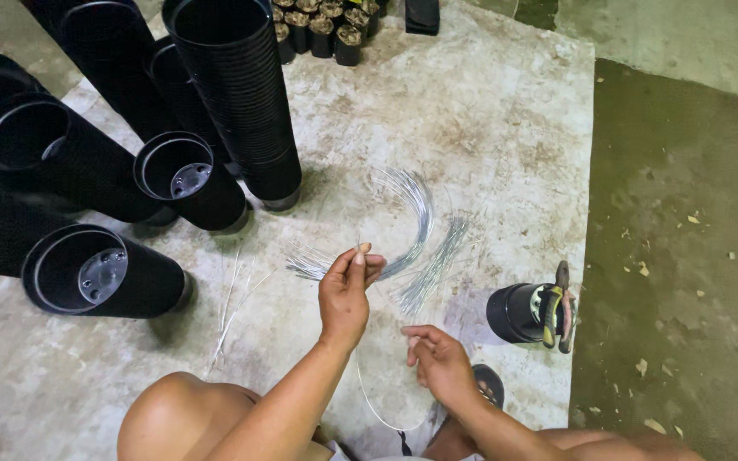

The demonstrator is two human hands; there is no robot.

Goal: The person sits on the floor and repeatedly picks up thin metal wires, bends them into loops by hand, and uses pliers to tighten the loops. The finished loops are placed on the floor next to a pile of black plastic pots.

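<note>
My left hand (pixel 348 294) is raised over the mat and pinches the top end of a thin silvery wire (pixel 372 410) between thumb and fingertips. The wire hangs down in a loop and curves back up toward my right hand (pixel 440 365), which is held lower with its fingers curled around the other end. Just beyond my left hand lie a curved bundle of wires (pixel 418 213), a straight bundle (pixel 434 266) and a smaller fan of wires (pixel 307 265).
Tall stacks of black plastic pots (pixel 237 94) lean and lie at the left. A short black pot (pixel 516 312) with yellow-handled pliers (pixel 557 307) on it stands at the right. Small filled pots (pixel 326 26) are at the far edge. A sandal (pixel 490 386) and loose pale strands (pixel 231 316) lie near me.
</note>
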